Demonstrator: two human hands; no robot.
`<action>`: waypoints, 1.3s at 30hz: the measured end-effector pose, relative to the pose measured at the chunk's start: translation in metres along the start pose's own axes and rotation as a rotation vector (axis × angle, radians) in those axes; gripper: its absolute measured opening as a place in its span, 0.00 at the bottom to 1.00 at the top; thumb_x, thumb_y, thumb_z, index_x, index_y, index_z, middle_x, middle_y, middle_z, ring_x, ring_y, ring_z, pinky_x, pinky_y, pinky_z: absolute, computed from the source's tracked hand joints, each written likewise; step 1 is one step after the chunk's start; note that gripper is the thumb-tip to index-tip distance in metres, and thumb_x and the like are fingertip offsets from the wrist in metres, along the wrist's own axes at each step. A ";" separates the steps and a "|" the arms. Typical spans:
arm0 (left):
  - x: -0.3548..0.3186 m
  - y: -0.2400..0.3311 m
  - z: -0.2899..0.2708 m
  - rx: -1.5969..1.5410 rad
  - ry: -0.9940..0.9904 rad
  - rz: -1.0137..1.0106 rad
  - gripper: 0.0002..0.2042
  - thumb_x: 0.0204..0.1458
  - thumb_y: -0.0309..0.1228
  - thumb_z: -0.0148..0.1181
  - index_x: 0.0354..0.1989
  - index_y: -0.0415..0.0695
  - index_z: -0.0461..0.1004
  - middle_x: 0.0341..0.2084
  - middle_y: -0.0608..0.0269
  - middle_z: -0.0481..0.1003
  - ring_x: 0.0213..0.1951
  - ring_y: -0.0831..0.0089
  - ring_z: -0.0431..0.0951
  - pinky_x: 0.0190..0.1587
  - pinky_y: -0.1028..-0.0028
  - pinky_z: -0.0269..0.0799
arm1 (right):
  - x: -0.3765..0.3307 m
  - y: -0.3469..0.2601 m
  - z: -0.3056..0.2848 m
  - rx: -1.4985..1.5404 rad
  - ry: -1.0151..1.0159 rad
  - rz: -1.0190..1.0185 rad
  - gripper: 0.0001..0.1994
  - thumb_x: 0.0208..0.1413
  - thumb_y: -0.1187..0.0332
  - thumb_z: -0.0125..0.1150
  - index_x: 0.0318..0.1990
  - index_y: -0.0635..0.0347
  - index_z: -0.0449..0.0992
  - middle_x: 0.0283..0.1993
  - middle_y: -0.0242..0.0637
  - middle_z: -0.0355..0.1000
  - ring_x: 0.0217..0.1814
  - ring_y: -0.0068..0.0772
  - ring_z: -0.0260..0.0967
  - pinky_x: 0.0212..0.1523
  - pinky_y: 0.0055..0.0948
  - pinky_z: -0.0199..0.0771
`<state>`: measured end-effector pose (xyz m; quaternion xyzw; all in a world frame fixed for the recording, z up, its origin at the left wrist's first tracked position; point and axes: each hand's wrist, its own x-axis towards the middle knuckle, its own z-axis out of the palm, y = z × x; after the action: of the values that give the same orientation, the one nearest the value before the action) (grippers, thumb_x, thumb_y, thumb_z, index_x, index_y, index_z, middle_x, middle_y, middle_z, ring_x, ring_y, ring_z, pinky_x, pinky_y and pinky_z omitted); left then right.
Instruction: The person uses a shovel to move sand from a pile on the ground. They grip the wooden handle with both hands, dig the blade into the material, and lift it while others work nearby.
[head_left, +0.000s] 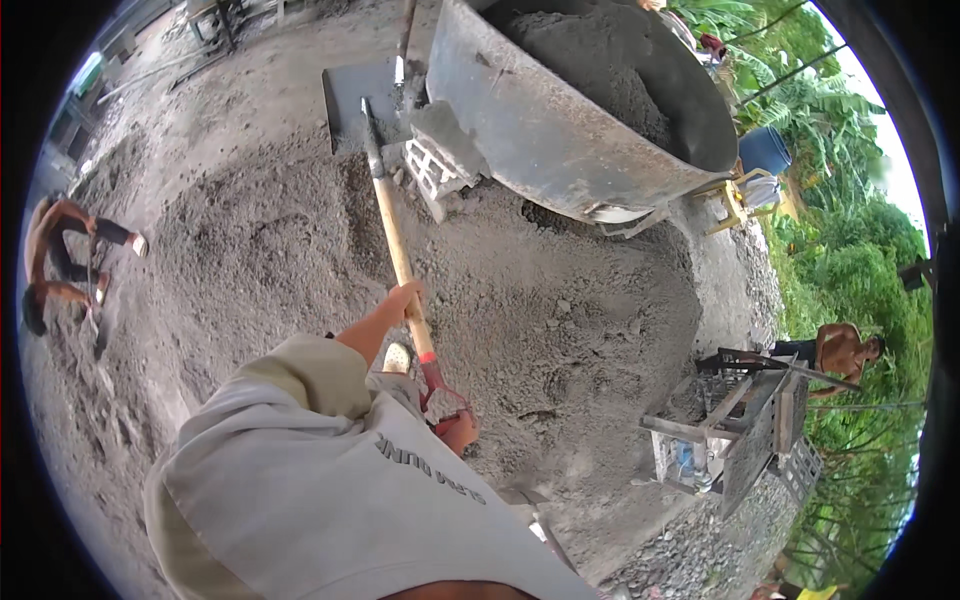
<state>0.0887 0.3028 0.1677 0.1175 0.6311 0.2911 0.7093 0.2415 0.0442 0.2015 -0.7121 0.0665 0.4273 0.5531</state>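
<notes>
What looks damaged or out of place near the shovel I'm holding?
The big metal tub has a stained, scuffed outer wall. Beside it, a pale lattice block seems askew and partly covered in grey material. Your shovel shows no obvious damage.

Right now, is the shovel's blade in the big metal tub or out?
Out: the shovel has its blade left of the tub, outside its rim.

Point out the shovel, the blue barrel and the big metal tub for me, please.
Shovel (399, 247): head view, on its wooden shaft.
Blue barrel (764, 152): head view, on its side.
Big metal tub (545, 115): head view, on its outer wall.
</notes>
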 end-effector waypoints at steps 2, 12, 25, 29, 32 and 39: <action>0.027 -0.079 -0.064 -0.077 0.041 0.025 0.08 0.39 0.32 0.59 0.22 0.40 0.72 0.16 0.58 0.71 0.19 0.69 0.74 0.19 0.69 0.70 | 0.012 0.043 -0.050 -0.332 0.032 -0.347 0.13 0.35 0.76 0.49 0.33 0.68 0.68 0.27 0.43 0.67 0.18 0.38 0.64 0.22 0.34 0.68; -0.043 -0.186 -0.164 -0.027 0.300 -0.141 0.27 0.37 0.34 0.64 0.44 0.33 0.60 0.33 0.51 0.70 0.30 0.64 0.75 0.25 0.63 0.73 | -0.126 0.031 0.034 -0.214 -0.391 0.236 0.13 0.38 0.74 0.49 0.36 0.63 0.65 0.20 0.33 0.58 0.22 0.32 0.62 0.27 0.33 0.68; -0.207 -0.126 -0.376 -0.727 -0.249 0.201 0.05 0.45 0.31 0.49 0.25 0.43 0.67 0.16 0.66 0.68 0.18 0.75 0.66 0.22 0.75 0.64 | -0.387 0.116 0.115 -0.164 -1.126 0.221 0.12 0.44 0.75 0.54 0.38 0.58 0.63 0.35 0.34 0.65 0.45 0.36 0.66 0.53 0.35 0.63; -0.214 -0.164 -0.394 -1.189 -0.591 0.640 0.08 0.51 0.32 0.46 0.24 0.45 0.67 0.18 0.68 0.69 0.23 0.75 0.70 0.25 0.75 0.67 | -0.471 0.089 0.098 -0.082 -1.275 0.376 0.09 0.44 0.76 0.54 0.36 0.61 0.66 0.38 0.38 0.68 0.50 0.40 0.64 0.58 0.38 0.58; -0.242 -0.166 -0.364 -1.413 -0.592 0.549 0.14 0.51 0.40 0.45 0.21 0.44 0.68 0.18 0.63 0.70 0.25 0.65 0.72 0.30 0.68 0.69 | -0.474 0.070 0.082 -0.013 -1.285 0.432 0.09 0.44 0.76 0.53 0.36 0.63 0.68 0.40 0.41 0.69 0.53 0.44 0.62 0.61 0.40 0.54; -0.241 -0.224 -0.346 -1.228 -0.212 0.146 0.14 0.46 0.40 0.49 0.26 0.40 0.64 0.23 0.53 0.69 0.27 0.60 0.72 0.37 0.56 0.70 | -0.454 0.032 0.044 -0.175 -1.306 0.548 0.13 0.45 0.73 0.51 0.40 0.65 0.64 0.44 0.47 0.64 0.58 0.50 0.55 0.62 0.45 0.49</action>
<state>-0.1937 -0.0819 0.1867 -0.2404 0.2651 0.6351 0.6845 -0.0846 -0.1020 0.4862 -0.3103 -0.1363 0.8939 0.2934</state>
